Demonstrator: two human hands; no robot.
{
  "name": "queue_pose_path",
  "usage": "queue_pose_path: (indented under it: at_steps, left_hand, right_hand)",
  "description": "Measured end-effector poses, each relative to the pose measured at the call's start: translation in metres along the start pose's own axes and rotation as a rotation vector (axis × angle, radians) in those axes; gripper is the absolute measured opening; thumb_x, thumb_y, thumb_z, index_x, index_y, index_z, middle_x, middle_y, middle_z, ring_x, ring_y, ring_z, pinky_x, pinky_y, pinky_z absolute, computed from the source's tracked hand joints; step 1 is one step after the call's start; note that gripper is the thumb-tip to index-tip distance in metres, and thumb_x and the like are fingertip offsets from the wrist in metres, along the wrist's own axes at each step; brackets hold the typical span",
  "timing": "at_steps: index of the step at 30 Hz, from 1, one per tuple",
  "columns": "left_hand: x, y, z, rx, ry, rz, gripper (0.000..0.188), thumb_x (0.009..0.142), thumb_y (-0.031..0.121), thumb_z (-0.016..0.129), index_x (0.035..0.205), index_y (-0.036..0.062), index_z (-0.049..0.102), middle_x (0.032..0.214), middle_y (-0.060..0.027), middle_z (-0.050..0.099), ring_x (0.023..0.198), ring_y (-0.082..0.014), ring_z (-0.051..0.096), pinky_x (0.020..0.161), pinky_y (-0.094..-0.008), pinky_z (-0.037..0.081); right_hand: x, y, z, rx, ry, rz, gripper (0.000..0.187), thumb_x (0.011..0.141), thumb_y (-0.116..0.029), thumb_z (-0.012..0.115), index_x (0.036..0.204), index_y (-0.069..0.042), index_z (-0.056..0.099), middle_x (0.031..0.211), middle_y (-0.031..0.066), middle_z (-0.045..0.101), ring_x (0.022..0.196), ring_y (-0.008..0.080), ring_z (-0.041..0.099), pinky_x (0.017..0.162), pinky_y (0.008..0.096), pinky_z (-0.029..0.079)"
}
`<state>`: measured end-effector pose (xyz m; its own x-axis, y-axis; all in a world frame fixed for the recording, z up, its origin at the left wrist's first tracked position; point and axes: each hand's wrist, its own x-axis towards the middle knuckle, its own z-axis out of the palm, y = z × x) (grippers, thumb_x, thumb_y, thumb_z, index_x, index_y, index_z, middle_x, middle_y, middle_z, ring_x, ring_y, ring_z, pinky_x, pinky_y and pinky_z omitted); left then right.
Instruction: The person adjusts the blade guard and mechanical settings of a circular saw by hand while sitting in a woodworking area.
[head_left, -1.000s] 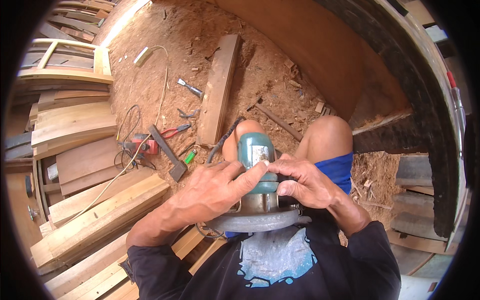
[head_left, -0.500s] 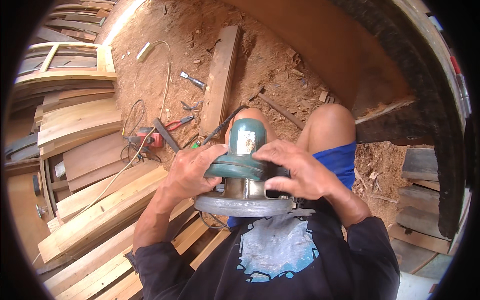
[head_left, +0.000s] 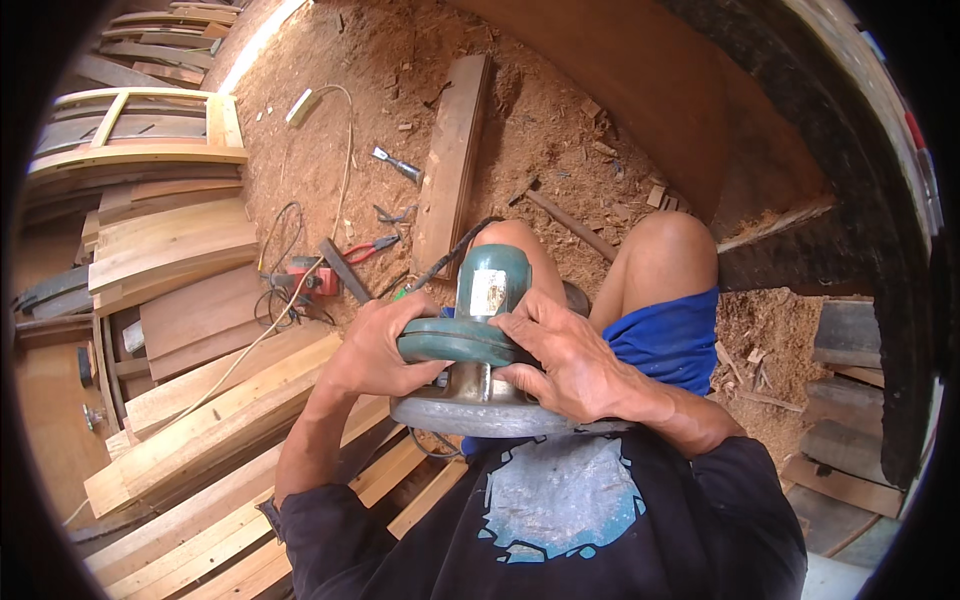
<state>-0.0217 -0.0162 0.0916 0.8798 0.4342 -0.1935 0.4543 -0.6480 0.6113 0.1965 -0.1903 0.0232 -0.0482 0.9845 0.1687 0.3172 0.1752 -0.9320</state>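
Note:
A green power tool that looks like a router [head_left: 493, 268] is held over my lap, close to my dark shirt. Its motor body points away from me, and the pale, round metal base [head_left: 470, 415] faces my belly. My left hand [head_left: 380, 345] grips the left side of the wide green collar, thumb underneath near the metal neck. On the right side, my right hand [head_left: 565, 360] is closed around the collar and neck, its thumb and fingers toward the middle. The back of this hand hides the right part of the tool.
A plank [head_left: 455, 160] lies on the sawdust-strewn floor beyond my knees. Around it are a chisel-like tool [head_left: 398, 165], red-handled pliers [head_left: 372, 247], a hammer [head_left: 570, 222] and a red power tool [head_left: 312, 278] with cords. Boards [head_left: 180, 245] are stacked left; a large dark panel [head_left: 640, 90] stands right.
My right hand has shifted left and inward on the router, its thumb now nearer the metal neck. The router appears slightly turned, and the view has moved a little.

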Motion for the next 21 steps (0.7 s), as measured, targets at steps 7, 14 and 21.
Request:
queue_pose_path:
  at_steps: [7, 14, 21]
  left_hand:
    - [0.007, -0.007, -0.007, -0.2, -0.208, -0.081, 0.038, 0.075, 0.023, 0.094, 0.099, 0.0051, 0.07, 0.083, -0.0111, 0.072, 0.077, -0.0304, 0.072, 0.071, -0.0391, 0.055]
    - [0.015, -0.003, -0.016, -0.135, -0.316, 0.001, 0.037, 0.076, 0.024, 0.094, 0.102, 0.0062, 0.074, 0.081, -0.0111, 0.075, 0.073, -0.0282, 0.074, 0.069, -0.0381, 0.056]
    - [0.009, 0.009, -0.012, -0.059, -0.3, -0.092, 0.033, 0.079, 0.026, 0.089, 0.101, 0.0077, 0.072, 0.085, -0.0148, 0.074, 0.083, -0.0392, 0.074, 0.075, -0.0452, 0.057]
  right_hand:
    - [-0.001, 0.002, 0.0, 0.002, -0.001, -0.013, 0.055, 0.086, -0.01, 0.084, 0.135, 0.006, 0.065, 0.106, 0.0198, 0.056, 0.096, 0.037, 0.062, 0.083, 0.0467, 0.052]
    - [-0.004, 0.006, -0.001, 0.002, 0.021, -0.062, 0.058, 0.082, -0.004, 0.085, 0.135, 0.006, 0.065, 0.101, 0.0192, 0.058, 0.09, 0.0364, 0.063, 0.078, 0.0451, 0.052]
    - [-0.003, 0.008, -0.004, 0.006, -0.036, -0.041, 0.06, 0.084, -0.009, 0.086, 0.138, 0.003, 0.064, 0.103, 0.0182, 0.056, 0.092, 0.0364, 0.063, 0.079, 0.046, 0.052]
